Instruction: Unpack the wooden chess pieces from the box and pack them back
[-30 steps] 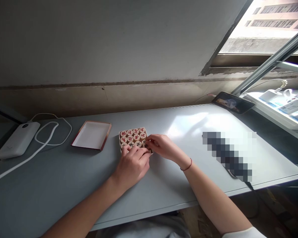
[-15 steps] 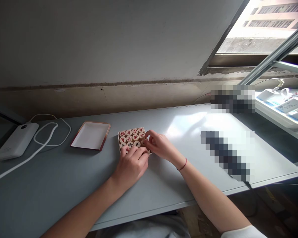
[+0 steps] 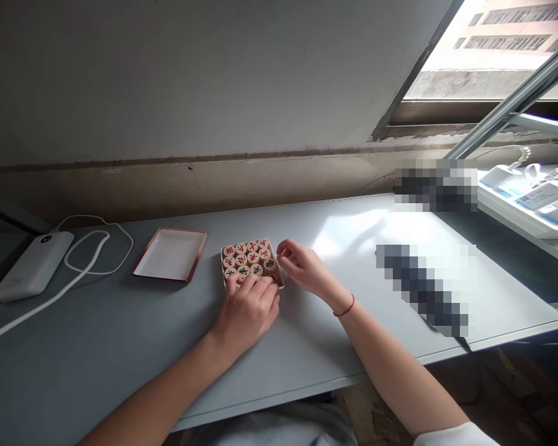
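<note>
A shallow box (image 3: pixel 222 263) on the desk holds rows of round wooden Chinese chess pieces (image 3: pixel 252 256), red characters at the back and black ones nearer me. My left hand (image 3: pixel 251 303) grips the box's front side, its curled fingers lying over the nearest row and hiding most of it. Just off the box's right edge is my right hand (image 3: pixel 302 265), fingers loosely bent and slightly apart, with nothing visible in them. A black-character piece (image 3: pixel 270 264) sits at the right end of its row. To the left lies the box lid (image 3: pixel 170 255), its white inside facing up.
A white power bank (image 3: pixel 32 266) with a white cable (image 3: pixel 81 272) lies at the desk's left. Blurred dark items (image 3: pixel 421 288) are on the right. A white shelf (image 3: pixel 525 214) with small boxes stands beyond them, and a wall runs behind the desk.
My right hand has let go of the piece at the box's right side and drawn back slightly to the right, uncovering its black character. My left hand stays nearly in place.
</note>
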`<state>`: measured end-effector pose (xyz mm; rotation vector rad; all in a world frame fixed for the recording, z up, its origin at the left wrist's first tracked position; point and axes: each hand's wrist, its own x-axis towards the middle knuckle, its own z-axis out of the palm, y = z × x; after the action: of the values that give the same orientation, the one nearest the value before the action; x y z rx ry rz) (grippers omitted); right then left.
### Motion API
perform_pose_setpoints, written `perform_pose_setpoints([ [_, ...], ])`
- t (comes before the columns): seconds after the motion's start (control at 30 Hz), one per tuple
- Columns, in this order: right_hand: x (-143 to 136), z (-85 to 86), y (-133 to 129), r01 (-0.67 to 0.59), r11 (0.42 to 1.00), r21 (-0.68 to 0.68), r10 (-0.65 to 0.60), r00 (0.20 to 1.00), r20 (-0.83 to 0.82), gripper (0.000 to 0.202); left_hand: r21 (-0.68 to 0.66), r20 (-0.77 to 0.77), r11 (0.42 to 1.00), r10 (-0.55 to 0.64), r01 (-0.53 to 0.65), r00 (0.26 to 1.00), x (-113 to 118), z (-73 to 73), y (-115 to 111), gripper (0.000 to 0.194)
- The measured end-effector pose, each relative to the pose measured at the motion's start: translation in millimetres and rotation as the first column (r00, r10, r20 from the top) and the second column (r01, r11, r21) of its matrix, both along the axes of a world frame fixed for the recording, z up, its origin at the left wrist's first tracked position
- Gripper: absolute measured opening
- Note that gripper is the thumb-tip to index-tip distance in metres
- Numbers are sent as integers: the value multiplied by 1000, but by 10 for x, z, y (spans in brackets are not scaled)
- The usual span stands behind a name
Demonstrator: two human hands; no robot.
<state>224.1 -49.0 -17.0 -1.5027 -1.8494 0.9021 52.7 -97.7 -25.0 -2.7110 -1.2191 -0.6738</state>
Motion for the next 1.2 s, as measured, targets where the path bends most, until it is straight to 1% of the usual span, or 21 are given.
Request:
perform_pose_setpoints([
  [0.07, 41, 32, -5, -5, 1000, -27, 4, 1000, -20, 7, 2, 25, 1000, 6, -6, 1000, -8, 6, 17, 17],
  [0.13, 81, 63, -22, -30, 999, -23, 29, 999, -25, 11, 3, 59, 1000, 18, -19, 998, -36, 26, 51, 15],
  [0.2, 112, 95, -51, -76, 997, 8, 76, 997, -17, 17, -16, 82, 999, 33, -32, 996, -89, 52, 98, 14],
  [0.27, 127, 132, -85, -145, 989, 34, 145, 989, 2, 23, -51, 65, 998, 26, -23, 998, -165, 72, 147, 13],
  [0.3, 128, 150, -102, -180, 983, 42, 179, 984, 14, 24, -71, 39, 997, 13, -11, 999, -207, 76, 170, 16],
  [0.37, 118, 181, -129, -221, 974, 49, 219, 975, 38, 23, -106, -23, 994, -4, 1, 1000, -286, 67, 207, 30],
  [0.47, 86, 193, -146, -215, 975, 63, 211, 975, 68, 14, -123, -75, 992, 24, -33, 997, -362, 4, 250, 50],
  [0.53, 69, 179, -144, -219, 972, 84, 213, 974, 77, 9, -108, -65, 993, 45, -52, 997, -380, -58, 278, 57],
  [0.63, 63, 152, -138, -252, 961, 112, 245, 967, 72, 11, -95, -16, 995, 29, -30, 999, -389, -144, 324, 65],
  [0.77, 66, 132, -140, -290, 945, 154, 273, 954, 123, 15, -120, 45, 993, 8, -3, 999, -419, -214, 394, 65],
  [0.87, 46, 109, -134, -319, 918, 235, 279, 941, 190, 19, -162, 94, 987, 20, -5, 995, -447, -254, 444, 64],
  [1.0, 25, 73, -105, -305, 891, 336, 207, 932, 297, 25, -190, 139, 982, 43, -16, 989, -463, -295, 479, 62],
  [1.07, 32, 69, -96, -310, 890, 334, 189, 918, 348, 27, -192, 147, 981, 43, -14, 988, -464, -311, 482, 61],
  [1.2, 62, 90, -107, -344, 899, 271, 213, 884, 416, 32, -214, 166, 977, 45, -9, 985, -459, -334, 473, 61],
])
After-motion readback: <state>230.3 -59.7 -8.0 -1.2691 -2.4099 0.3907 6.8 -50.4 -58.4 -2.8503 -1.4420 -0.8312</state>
